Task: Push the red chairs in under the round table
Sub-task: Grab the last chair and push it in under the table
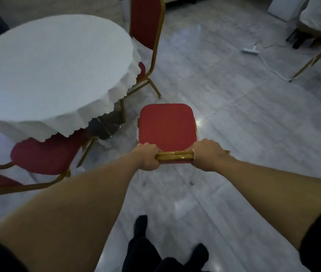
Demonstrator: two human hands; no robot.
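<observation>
A round table (44,71) under a white scalloped cloth fills the upper left. A red chair (167,124) with a gold frame stands on the floor to the right of the table, apart from it. My left hand (148,157) and my right hand (207,155) both grip the gold top rail of its backrest. A second red chair (46,154) sits at the lower left with its seat partly under the cloth. A third red chair (146,22) stands at the table's far right side, seat tucked under the cloth.
The floor is pale marble tile. A white power strip (250,50) with a cord lies on the floor at the upper right. Gold legs of another chair (316,59) and a covered seat (320,16) stand at the far right. My dark shoes (142,224) are below.
</observation>
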